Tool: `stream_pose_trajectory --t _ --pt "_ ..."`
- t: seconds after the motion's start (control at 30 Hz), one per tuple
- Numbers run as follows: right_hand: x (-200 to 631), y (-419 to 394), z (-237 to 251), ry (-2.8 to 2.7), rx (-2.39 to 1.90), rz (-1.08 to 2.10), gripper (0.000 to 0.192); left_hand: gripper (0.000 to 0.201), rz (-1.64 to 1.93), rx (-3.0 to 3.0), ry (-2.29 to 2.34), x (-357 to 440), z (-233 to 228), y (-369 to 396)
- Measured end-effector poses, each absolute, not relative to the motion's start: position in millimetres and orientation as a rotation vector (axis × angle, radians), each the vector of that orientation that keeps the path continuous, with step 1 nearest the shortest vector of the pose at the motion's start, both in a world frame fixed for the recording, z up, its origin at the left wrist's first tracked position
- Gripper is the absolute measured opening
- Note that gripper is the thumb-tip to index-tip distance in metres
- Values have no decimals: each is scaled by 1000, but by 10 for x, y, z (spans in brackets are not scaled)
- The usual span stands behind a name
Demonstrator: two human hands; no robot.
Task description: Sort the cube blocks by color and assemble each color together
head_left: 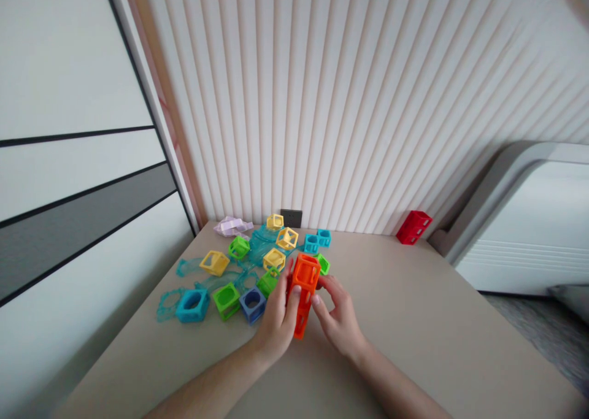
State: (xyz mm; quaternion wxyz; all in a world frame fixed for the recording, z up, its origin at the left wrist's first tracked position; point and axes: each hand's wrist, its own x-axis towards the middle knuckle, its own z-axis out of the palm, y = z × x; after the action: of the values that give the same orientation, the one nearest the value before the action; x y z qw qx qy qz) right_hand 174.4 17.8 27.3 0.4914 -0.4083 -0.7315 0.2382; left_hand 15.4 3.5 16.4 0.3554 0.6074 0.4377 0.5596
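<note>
Both hands, left hand (276, 315) and right hand (338, 318), grip a short orange cube stack (302, 293) mid-frame; plenty of loose cubes (225, 299) left unstacked on the counter (414, 321).

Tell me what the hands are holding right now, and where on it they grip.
Both hands hold an orange stack of open-frame cubes: the left hand wraps its left side, the right hand pinches its lower right side.

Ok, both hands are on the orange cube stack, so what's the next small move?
Probably press the top orange cube straight down: it looks tilted on the orange stack, which the left hand and right hand grip from either side on the table.
</note>
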Motion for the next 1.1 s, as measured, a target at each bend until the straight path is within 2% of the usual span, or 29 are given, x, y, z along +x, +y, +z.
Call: stream_pose_trajectory --t 0.27,0.73,1.1 --pt "1684 154 230 -1629 -1030 669 26 43 1448 1673 1139 166 161 7" --pt "1662 158 187 -1536 -1052 833 37 44 1496 1637 1160 200 72 8" --pt "1662 148 301 -1589 -949 907 36 57 1465 1262 1050 157 314 -13"
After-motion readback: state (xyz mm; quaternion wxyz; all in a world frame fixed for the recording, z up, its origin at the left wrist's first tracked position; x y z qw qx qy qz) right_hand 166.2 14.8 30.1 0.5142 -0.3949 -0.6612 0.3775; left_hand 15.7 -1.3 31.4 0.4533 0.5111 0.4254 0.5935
